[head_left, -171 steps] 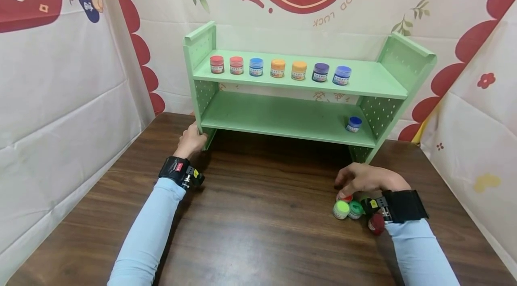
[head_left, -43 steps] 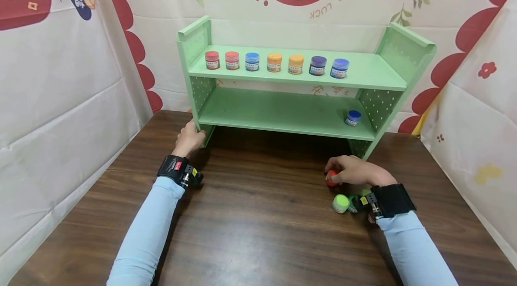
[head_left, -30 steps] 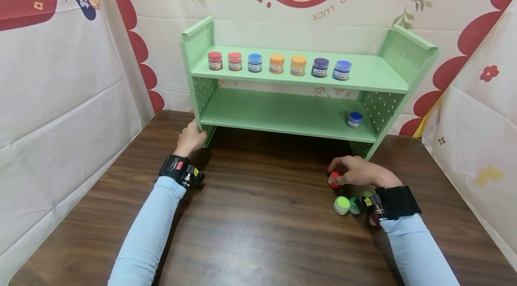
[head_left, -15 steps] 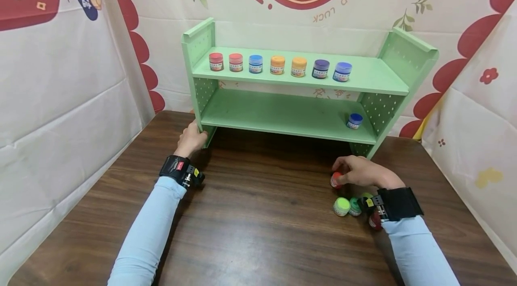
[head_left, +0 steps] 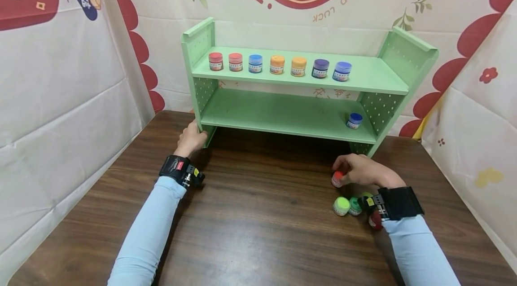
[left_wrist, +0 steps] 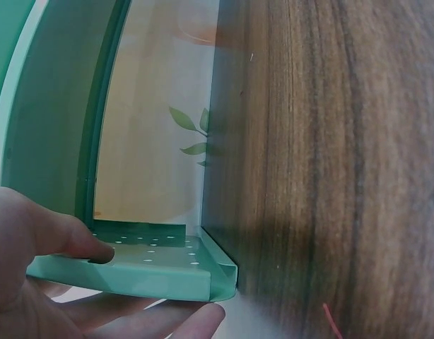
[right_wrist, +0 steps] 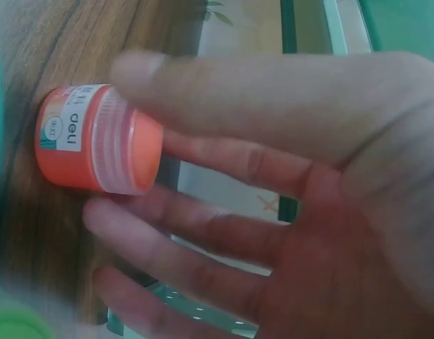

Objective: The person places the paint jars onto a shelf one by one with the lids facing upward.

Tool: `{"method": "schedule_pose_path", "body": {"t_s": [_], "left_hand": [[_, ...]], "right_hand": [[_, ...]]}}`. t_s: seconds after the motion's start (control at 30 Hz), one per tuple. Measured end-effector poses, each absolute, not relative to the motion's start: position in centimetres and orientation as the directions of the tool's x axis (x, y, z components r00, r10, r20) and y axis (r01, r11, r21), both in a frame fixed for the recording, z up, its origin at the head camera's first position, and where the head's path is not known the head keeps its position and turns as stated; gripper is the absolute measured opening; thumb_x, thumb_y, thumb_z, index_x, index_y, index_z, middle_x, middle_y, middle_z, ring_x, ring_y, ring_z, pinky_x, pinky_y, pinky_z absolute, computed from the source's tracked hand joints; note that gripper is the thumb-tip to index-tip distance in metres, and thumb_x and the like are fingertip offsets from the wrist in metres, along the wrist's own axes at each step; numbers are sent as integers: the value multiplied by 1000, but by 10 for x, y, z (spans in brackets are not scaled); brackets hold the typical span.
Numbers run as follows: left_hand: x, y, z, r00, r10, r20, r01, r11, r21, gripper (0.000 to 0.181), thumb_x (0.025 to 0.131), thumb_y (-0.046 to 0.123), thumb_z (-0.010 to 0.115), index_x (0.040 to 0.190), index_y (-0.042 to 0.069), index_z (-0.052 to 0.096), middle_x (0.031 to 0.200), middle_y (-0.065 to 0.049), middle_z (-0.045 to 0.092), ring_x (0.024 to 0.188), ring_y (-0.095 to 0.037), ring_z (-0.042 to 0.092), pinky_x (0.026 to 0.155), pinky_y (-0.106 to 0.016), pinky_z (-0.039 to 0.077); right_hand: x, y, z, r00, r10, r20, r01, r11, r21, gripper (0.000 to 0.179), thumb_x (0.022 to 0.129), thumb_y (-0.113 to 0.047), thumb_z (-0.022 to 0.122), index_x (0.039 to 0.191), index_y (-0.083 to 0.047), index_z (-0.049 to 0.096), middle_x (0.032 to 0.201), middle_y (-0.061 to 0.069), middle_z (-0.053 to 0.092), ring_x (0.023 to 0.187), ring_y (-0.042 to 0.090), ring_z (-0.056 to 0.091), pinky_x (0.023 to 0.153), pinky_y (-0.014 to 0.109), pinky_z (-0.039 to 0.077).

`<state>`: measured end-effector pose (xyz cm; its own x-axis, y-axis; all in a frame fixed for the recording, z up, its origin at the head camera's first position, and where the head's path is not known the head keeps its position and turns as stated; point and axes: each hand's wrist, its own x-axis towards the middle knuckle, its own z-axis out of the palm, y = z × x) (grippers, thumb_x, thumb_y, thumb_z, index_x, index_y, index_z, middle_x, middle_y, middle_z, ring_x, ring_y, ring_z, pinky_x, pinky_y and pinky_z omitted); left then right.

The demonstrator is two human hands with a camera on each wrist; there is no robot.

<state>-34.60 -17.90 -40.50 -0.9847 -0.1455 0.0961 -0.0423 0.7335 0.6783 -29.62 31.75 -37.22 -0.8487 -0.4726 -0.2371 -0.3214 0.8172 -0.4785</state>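
Observation:
My left hand (head_left: 190, 140) grips the lower left side panel of the light green shelf (head_left: 278, 111). In the left wrist view, the thumb lies on the panel's inner face (left_wrist: 160, 247) and the fingers behind it. My right hand (head_left: 365, 170) holds an orange-red paint jar (head_left: 336, 181) upright at the tabletop, in front of the shelf's right end. The right wrist view shows the thumb at one side of the jar's clear lid (right_wrist: 112, 141) and fingers at the other. Near the right wrist stand a light green jar (head_left: 341, 205), a dark green jar (head_left: 355, 206) and a dark red jar (head_left: 375, 221).
Several paint jars form a row on the upper board, from a red jar (head_left: 216, 61) to a violet-blue jar (head_left: 342, 72). One blue jar (head_left: 354, 121) stands at the right of the lower board. A printed cloth (head_left: 282, 34) hangs behind the brown wooden table (head_left: 258, 214).
The right hand has moved the orange-red jar away from the green jars towards the shelf, then shifted it slightly right over the last second. The left hand keeps its grip on the shelf.

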Motion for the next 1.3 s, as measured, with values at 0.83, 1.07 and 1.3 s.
{"method": "schedule_pose_path", "body": {"t_s": [0.83,1.07,1.3], "left_hand": [[-345,-180,-402,-985,-140,96,-39,735,677,32,94,24,48,123,10,53,112,-20,59,101,-39,55,81,-57,46],[-344,-183,-399,-984,-146,99,-42,737,674,28,94,23,49,119,12,53,108,-19,58,97,-38,54,78,-52,44],[-343,-181,-403,-987,-133,86,-39,729,684,30,95,24,48,122,11,52,104,-18,57,94,-37,54,74,-48,43]], "right_hand": [[-296,322,-365,-855,-502,-129,-404,802,-440,31,96,-7,65,125,4,66,104,9,70,93,20,59,80,33,50],[-289,321,-346,-867,-496,52,-477,794,-377,33,94,-6,67,126,0,68,108,9,73,95,21,65,76,30,50],[-279,326,-316,-824,-471,315,-557,775,-298,33,90,-2,74,123,1,70,113,22,70,96,33,69,71,28,54]]}}
